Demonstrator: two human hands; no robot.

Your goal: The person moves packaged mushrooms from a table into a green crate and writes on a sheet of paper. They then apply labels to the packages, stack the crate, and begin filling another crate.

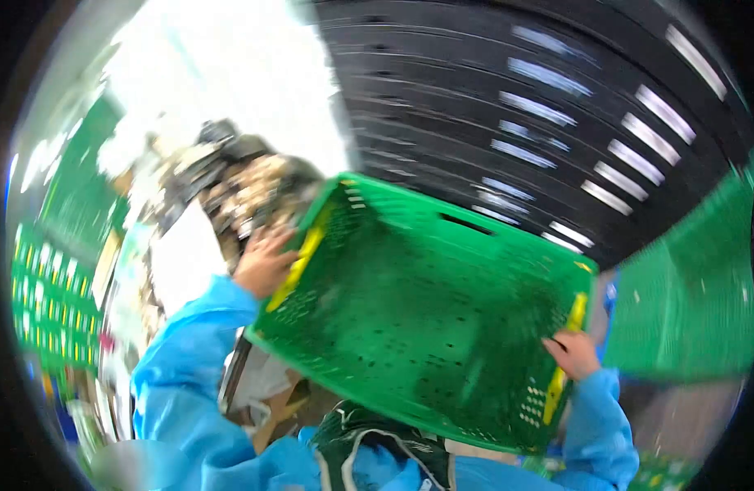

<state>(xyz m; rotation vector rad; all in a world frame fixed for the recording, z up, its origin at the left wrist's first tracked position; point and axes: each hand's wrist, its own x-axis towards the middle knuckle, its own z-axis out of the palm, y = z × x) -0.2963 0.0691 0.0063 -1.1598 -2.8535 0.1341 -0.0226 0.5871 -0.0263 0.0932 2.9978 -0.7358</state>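
A large green plastic crate (426, 303) with yellow handles on its short sides is held tilted in front of my body, its inside facing me. Dark specks and smudges cover its floor. My left hand (266, 260) grips the left rim by the yellow handle (302, 258), partly blurred by motion. On the opposite side, my right hand (573, 353) is closed over the rim at the other yellow handle (555, 393), with its fingers curled inward. Both sleeves are blue.
Stacked black crates (475, 98) rise behind the green one. At the left, a blurred heap of dark and tan pieces (246, 180) lies by a bright white surface (246, 65). More green crates stand at the right (688, 295) and far left (54, 303).
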